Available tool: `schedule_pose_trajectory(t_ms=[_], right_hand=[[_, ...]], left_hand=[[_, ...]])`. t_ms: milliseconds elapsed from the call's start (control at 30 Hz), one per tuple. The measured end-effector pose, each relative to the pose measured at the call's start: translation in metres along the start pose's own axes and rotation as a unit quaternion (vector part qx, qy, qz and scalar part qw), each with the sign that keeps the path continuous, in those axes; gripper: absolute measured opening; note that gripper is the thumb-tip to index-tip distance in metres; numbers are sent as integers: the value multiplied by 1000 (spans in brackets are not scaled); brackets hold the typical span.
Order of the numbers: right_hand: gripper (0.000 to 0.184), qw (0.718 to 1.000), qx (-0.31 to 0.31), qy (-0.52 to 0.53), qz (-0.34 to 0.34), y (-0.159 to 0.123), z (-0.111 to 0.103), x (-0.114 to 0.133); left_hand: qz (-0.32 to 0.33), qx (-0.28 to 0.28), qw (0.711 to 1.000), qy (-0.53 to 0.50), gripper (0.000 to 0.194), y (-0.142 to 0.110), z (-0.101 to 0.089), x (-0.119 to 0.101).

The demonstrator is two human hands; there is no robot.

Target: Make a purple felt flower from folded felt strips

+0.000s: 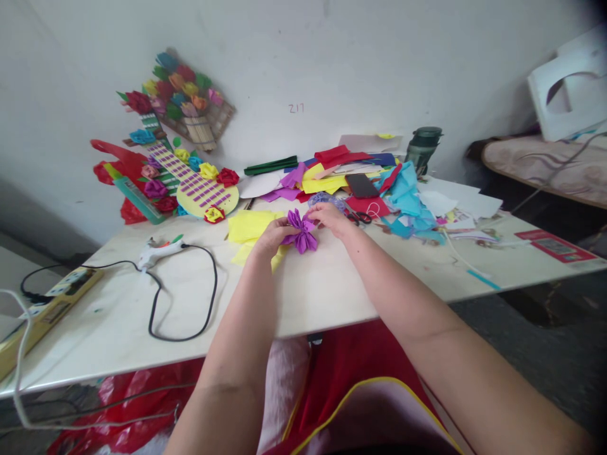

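A purple paper flower (302,235) with pleated petals is held just above the table between my two hands. My left hand (272,237) pinches its left petals between thumb and fingers. On the other side, the fingertips of my right hand (329,218) close on an upper right petal. Yellow crepe paper (246,227) lies beside and under my left hand. Just beyond my right hand are black-handled scissors (359,217) and a tangle of pale purple string (326,199).
At left sit a white glue gun (159,253) with a looping black cord, a power strip (61,297) and a glue bottle (137,197). Paper-flower crafts (203,189) lean on the wall. Behind lie coloured paper, a phone (361,186) and a dark bottle (423,150); blue paper (408,196) lies right.
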State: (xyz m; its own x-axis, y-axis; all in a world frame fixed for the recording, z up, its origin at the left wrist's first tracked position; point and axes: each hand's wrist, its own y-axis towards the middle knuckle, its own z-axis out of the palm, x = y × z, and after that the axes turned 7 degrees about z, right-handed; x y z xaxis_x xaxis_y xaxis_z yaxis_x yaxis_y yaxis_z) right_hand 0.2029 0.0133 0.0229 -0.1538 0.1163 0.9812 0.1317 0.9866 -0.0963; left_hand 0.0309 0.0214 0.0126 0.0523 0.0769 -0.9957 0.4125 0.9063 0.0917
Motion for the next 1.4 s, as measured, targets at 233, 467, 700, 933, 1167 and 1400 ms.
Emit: schedule_pose_trajectory(t_ms=[233, 467, 700, 933, 1167, 1400], right_hand=[[18, 994, 30, 43, -95, 0, 2, -1], [21, 993, 48, 57, -91, 1, 4, 0], [20, 994, 43, 50, -92, -2, 4, 1], [18, 993, 53, 43, -95, 0, 4, -1], [18, 993, 51, 9, -103, 1, 7, -3], [12, 987, -2, -62, -150, 6, 6, -6]], left_hand=[[-9, -12, 999, 30, 28, 2, -1, 3], [-17, -20, 999, 40, 25, 2, -1, 2], [-18, -23, 999, 37, 26, 2, 0, 4], [-15, -22, 999, 32, 25, 1, 0, 3], [-16, -21, 999, 34, 27, 1, 1, 2], [-4, -24, 999, 43, 25, 2, -1, 4]])
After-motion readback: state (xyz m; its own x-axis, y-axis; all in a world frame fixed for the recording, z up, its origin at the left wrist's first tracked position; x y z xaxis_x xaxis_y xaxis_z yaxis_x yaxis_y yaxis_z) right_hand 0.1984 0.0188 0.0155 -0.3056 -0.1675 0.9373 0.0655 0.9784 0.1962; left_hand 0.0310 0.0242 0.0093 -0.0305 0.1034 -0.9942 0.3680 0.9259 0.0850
